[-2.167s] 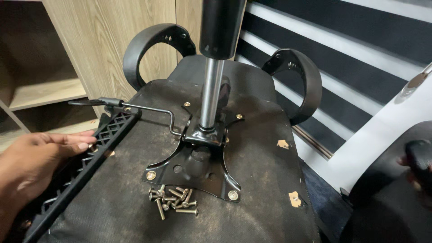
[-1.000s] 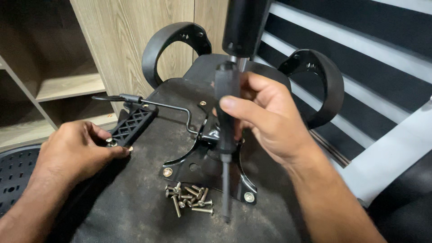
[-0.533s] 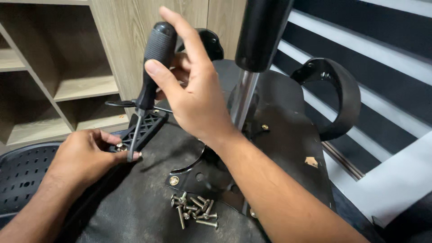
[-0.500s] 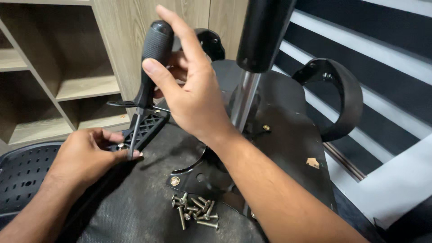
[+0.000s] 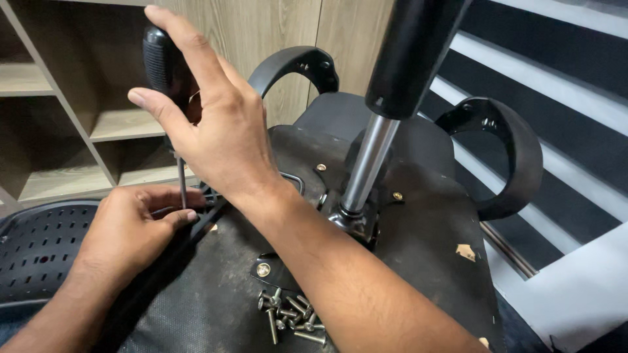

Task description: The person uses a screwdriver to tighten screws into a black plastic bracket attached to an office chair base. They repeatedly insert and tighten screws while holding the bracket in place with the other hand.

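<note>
The right hand [image 5: 216, 124] now holds the screwdriver [image 5: 167, 85] upright, fingers wrapped round the top of its black handle, the thin shaft pointing straight down. A second ago the same tool hung over the mounting plate near the chair's centre; it has since crossed to the left edge of the upturned seat [image 5: 418, 229] and lowered — the tip now sits at, or just above, the black lattice bracket [image 5: 206, 212], though the contact itself is hidden behind the thumb of the other hand.

The left hand [image 5: 131, 229] has closed over the near end of that bracket, fingers curled round it and pressing it against the seat's underside, with the fingertips just beside the shaft.

Judgement: the work has moved from picking up the tool to driving a fastener at the bracket.

The pile of loose screws [image 5: 288, 317] lies untouched beside the brass-headed bolt [image 5: 263, 269]. The gas-lift column [image 5: 369, 163] stands upright at centre, the armrests [image 5: 497, 157] beyond it.
</note>
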